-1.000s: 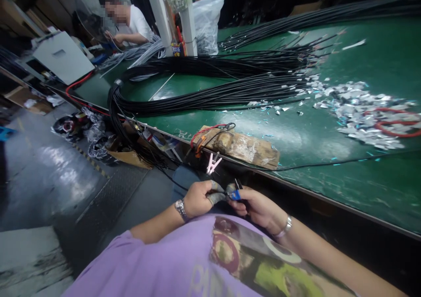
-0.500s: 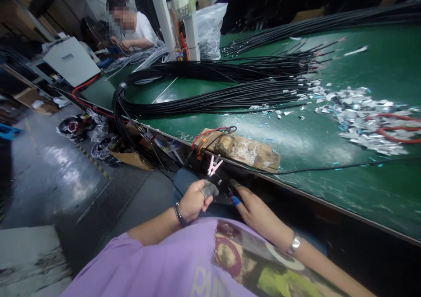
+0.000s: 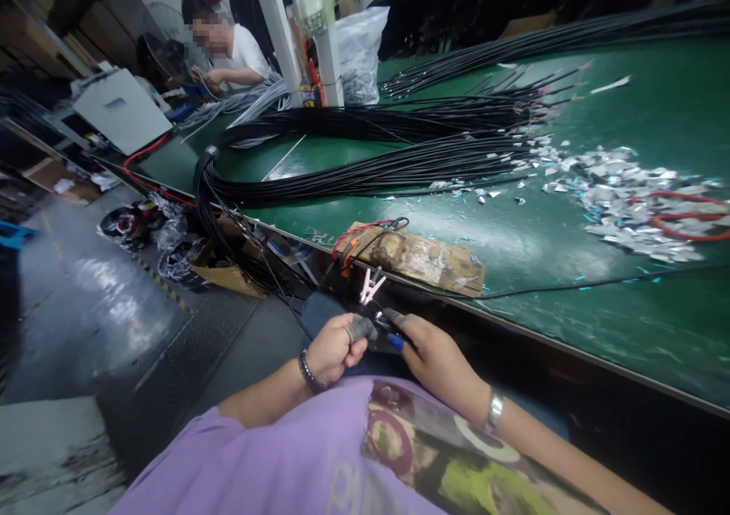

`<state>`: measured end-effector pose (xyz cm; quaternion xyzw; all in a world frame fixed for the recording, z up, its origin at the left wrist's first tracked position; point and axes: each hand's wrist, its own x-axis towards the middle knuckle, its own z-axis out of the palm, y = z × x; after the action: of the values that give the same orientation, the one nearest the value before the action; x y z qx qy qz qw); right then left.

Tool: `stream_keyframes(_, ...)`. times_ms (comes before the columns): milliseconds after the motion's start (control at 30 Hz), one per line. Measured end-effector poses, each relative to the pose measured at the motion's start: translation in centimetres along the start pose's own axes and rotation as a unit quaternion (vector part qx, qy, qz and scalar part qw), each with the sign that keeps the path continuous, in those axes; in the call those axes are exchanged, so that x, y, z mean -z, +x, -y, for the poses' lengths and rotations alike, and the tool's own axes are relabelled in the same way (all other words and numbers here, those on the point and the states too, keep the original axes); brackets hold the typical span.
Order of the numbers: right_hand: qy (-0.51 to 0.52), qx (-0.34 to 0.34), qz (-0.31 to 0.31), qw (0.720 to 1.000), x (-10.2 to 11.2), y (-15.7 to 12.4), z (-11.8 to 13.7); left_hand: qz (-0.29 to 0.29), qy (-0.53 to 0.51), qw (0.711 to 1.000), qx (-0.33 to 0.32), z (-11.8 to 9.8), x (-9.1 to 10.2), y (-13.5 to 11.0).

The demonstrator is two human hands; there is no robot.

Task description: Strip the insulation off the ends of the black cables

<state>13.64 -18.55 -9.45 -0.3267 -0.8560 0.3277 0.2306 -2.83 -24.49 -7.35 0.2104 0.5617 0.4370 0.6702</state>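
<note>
My left hand (image 3: 334, 346), with grey covers on its fingertips, is closed in front of my lap. A thin black cable (image 3: 292, 313) runs down from the bundle to this hand. Close on its right, my right hand (image 3: 442, 357) is closed too, a blue wrap on the thumb. Something dark with a small shiny tip shows between the hands; its kind is unclear. Just above the fingers, a pink clip (image 3: 372, 288) hangs at the bench edge, below a worn wooden block (image 3: 427, 260) wound with red and black wires.
Bundles of black cable (image 3: 365, 184) lie across the green bench (image 3: 547, 302). Foil scraps (image 3: 633, 203) and red-handled scissors or pliers (image 3: 684, 222) are on the right. A co-worker (image 3: 236, 55) sits at the far left, past a white machine (image 3: 119, 108). An open carton (image 3: 228, 268) stands below.
My right hand has moved left and slightly up, closer to my left hand. The shiny tip now shows beside the left fingertips. The left hand has hardly moved.
</note>
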Motion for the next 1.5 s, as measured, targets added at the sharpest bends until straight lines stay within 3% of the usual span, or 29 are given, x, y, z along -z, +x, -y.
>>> stream_keyframes(400,0.048,-0.030,0.031,0.998,0.08,0.38,0.04,-0.009,0.001,0.999,0.041,0.03,0.26,0.20)
stream_keyframes(567,0.043,-0.038,0.006,0.998,0.14,0.25,0.10,-0.019,0.018,0.999,0.019,0.28,0.30,0.46)
stream_keyframes(833,0.006,-0.044,0.035,0.998,0.08,0.05,-0.06,-0.038,0.083,0.996,-0.009,0.63,-0.10,0.44)
stream_keyframes(1300,0.029,-0.044,0.052,0.997,0.26,0.11,-0.30,-0.044,0.122,0.992,0.012,0.53,-0.49,0.40)
stream_keyframes(1500,0.008,-0.053,0.019,0.998,0.50,-0.17,-0.30,-0.070,0.122,0.990,-0.020,0.42,-0.65,0.68)
